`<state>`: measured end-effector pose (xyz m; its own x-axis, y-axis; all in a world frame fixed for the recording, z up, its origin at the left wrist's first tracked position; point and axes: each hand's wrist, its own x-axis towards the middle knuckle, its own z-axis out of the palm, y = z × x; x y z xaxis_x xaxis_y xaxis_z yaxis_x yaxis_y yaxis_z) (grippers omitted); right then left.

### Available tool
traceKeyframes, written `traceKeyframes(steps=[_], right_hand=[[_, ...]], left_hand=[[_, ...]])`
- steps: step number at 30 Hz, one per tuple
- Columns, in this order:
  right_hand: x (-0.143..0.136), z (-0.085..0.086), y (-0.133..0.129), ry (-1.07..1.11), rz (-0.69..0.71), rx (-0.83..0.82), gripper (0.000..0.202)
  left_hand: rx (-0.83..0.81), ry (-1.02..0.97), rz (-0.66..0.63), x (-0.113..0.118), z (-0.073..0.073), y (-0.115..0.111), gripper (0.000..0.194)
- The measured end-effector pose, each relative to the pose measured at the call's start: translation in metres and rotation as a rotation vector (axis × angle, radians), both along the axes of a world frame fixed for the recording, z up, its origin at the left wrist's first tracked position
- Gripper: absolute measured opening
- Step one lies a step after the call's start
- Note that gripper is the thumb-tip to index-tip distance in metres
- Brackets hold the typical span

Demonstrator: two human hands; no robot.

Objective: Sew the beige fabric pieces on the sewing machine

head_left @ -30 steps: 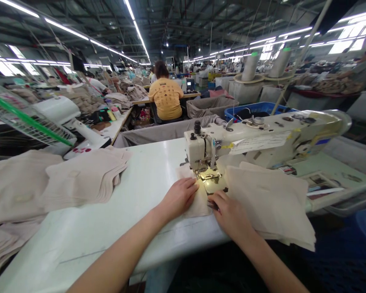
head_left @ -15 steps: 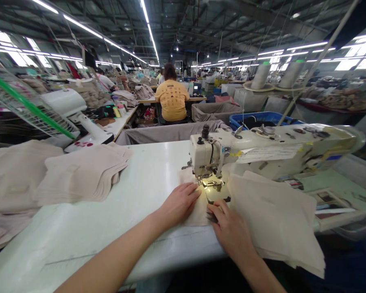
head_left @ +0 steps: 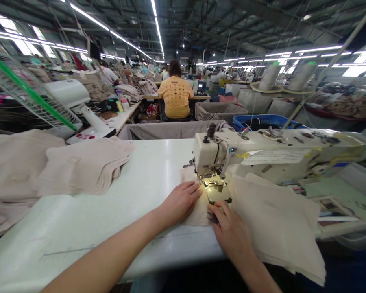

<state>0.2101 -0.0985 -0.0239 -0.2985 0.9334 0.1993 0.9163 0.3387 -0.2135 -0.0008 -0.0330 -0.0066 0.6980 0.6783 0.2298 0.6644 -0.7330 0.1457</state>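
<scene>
A beige fabric piece (head_left: 197, 215) lies on the sewing machine bed, its far end under the presser foot of the sewing machine (head_left: 212, 156). My left hand (head_left: 183, 201) rests flat on this piece, fingers stretched forward, fingertips just left of the lit metal plate (head_left: 218, 193). Close to the piece's right edge, my right hand (head_left: 232, 226) has its fingers curled and pinched. A small dark metal tool (head_left: 212, 215) shows beneath those fingers; its full shape is hidden. Whether the right fingertips also grip the cloth is hard to see.
A stack of beige pieces (head_left: 274, 219) hangs over the table's front edge at right. More stacked pieces (head_left: 85, 165) lie left, near a white fan (head_left: 68, 93). Beyond the table are a grey cloth bin (head_left: 171, 131), a blue basket (head_left: 262, 119) and a seated person (head_left: 176, 95).
The view has shifted slightly, so the scene sits a little further right. Both hands and the fabric keep nearly the same place at the machine.
</scene>
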Motion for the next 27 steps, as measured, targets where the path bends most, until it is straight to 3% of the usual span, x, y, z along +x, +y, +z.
traceKeyframes(steps=[22,27], right_hand=[[-0.0008,-0.0028,0.0026,0.045,0.017,0.01,0.045],[-0.0015,-0.0048,0.0029,0.035,0.015,0.031,0.043]], left_hand=[[0.025,-0.045,0.003,0.001,0.0004,-0.0038,0.033],[0.039,-0.011,0.054,-0.0007,-0.0061,-0.0016,0.038]])
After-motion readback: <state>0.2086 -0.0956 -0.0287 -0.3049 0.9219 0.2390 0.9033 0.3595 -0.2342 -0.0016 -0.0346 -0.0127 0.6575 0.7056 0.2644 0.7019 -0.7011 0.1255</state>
